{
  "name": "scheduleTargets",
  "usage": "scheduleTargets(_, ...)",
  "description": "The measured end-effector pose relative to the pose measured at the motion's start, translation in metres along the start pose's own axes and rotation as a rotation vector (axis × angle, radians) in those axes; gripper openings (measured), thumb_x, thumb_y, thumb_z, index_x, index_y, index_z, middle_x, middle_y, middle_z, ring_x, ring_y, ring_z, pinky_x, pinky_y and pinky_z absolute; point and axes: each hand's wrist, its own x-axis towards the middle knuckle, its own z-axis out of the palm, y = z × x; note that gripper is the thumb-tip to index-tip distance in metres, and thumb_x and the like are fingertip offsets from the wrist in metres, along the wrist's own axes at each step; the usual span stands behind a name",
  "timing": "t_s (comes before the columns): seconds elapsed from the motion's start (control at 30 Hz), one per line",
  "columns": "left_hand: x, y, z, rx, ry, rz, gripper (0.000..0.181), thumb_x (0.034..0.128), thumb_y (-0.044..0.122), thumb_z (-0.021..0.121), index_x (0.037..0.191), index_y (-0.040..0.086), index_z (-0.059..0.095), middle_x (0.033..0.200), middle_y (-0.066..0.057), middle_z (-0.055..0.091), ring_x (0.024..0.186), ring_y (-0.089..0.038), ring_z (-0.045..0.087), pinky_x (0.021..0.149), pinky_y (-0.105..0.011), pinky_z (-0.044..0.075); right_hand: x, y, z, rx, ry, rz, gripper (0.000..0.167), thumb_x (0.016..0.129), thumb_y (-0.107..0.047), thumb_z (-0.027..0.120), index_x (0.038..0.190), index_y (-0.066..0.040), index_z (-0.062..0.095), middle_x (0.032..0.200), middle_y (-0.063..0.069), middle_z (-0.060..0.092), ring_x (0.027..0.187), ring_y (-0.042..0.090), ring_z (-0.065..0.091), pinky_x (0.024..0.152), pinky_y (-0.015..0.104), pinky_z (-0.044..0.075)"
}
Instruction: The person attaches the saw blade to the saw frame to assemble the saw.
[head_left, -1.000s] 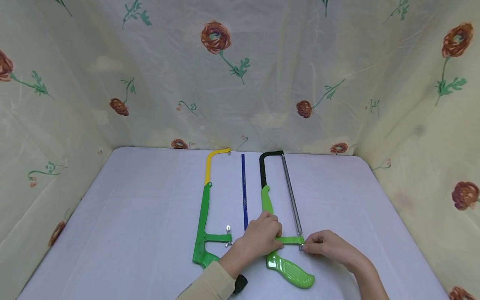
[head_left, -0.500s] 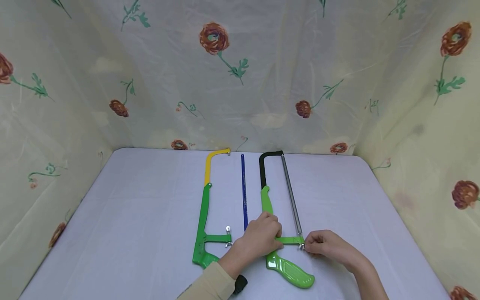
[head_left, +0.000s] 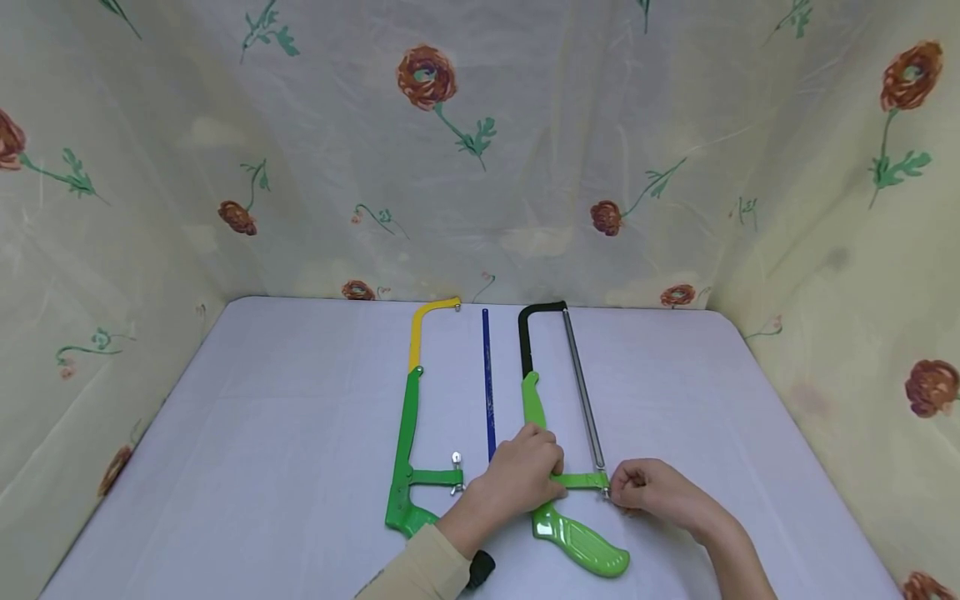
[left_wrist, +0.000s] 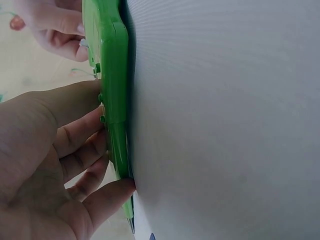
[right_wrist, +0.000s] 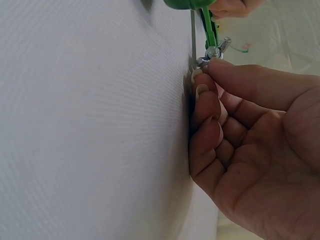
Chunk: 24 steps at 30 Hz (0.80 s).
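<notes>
A light-green hacksaw [head_left: 581, 546] with a black front bow lies flat on the table, a grey blade [head_left: 583, 387] running along its right side. My left hand [head_left: 517, 475] grips its frame near the handle; in the left wrist view, thumb and fingers hold the green frame [left_wrist: 114, 75] by its edges. At the end of the short green arm sits a metal wing nut [right_wrist: 225, 44]. My right hand [head_left: 660, 492] has thumb and index fingertip at this nut, pinching one wing, its other fingers curled beside the tabletop.
Left of the held saw lies a second hacksaw [head_left: 405, 425], darker green with a yellow bow and no blade across it. A loose blue blade [head_left: 487, 375] lies between the saws, its near end behind my left hand. Flowered curtains [head_left: 525, 167] enclose the white table [head_left: 300, 433].
The wing nut has turned a little, and my right fingertips have shifted slightly around it. My left hand and both saws stay in place.
</notes>
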Motion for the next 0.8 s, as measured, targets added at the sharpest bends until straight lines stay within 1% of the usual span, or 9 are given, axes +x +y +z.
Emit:
scheduleTargets(0.23,-0.0005,-0.0002,-0.0004,-0.003,0.005,-0.001,0.018,0.0810,0.036,0.081,0.089,0.021,0.076,0.105,0.009,0.067,0.111,-0.010,0.051,0.066,-0.022,0.047,-0.0003,0.0015,-0.0002,-0.016,-0.015,0.007,0.014,0.085,-0.014,0.068,0.092,-0.002,0.067,0.071,-0.001,0.054,0.072,0.015,0.051,0.064,0.025,0.044)
scheduleTargets(0.4,-0.0007,-0.0004,-0.0003,-0.002,0.003,-0.003,0.017,0.0812,0.036,0.081,0.089,0.021,0.076,0.106,0.009,0.067,0.112,-0.010,0.051,0.067,-0.022,0.047,0.0002,0.0024,0.0002,-0.006,-0.020,0.020,0.019,0.087,-0.021,0.071,0.091,-0.003,0.068,0.073,-0.001,0.056,0.073,0.015,0.051,0.064,0.026,0.043)
scheduleTargets(0.57,-0.0009,0.0000,-0.0012,-0.003,0.000,-0.005,0.017,0.0813,0.036,0.081,0.089,0.021,0.075,0.106,0.009,0.067,0.112,-0.010,0.051,0.067,-0.022,0.047,-0.0004,0.0011,0.0001,-0.015,-0.007,0.039,0.025,0.088,-0.028,0.070,0.088,-0.003,0.066,0.076,0.001,0.059,0.075,0.016,0.051,0.065,0.027,0.042)
scheduleTargets(0.67,-0.0009,0.0000,-0.0009,0.001,0.001,-0.005,0.018,0.0813,0.036,0.081,0.089,0.022,0.075,0.107,0.010,0.067,0.113,-0.010,0.051,0.068,-0.022,0.048,-0.0009,0.0006,0.0001,-0.019,-0.002,0.045,0.026,0.089,-0.029,0.070,0.087,-0.004,0.066,0.075,0.001,0.058,0.075,0.016,0.051,0.064,0.026,0.041)
scheduleTargets(0.8,-0.0008,-0.0001,-0.0006,0.002,0.006,-0.003,0.018,0.0811,0.036,0.081,0.089,0.021,0.076,0.107,0.009,0.067,0.113,-0.010,0.051,0.068,-0.022,0.048,-0.0009,0.0012,-0.0007,-0.010,-0.010,0.030,0.025,0.089,-0.028,0.069,0.090,-0.003,0.067,0.075,0.000,0.057,0.074,0.015,0.051,0.064,0.026,0.041)
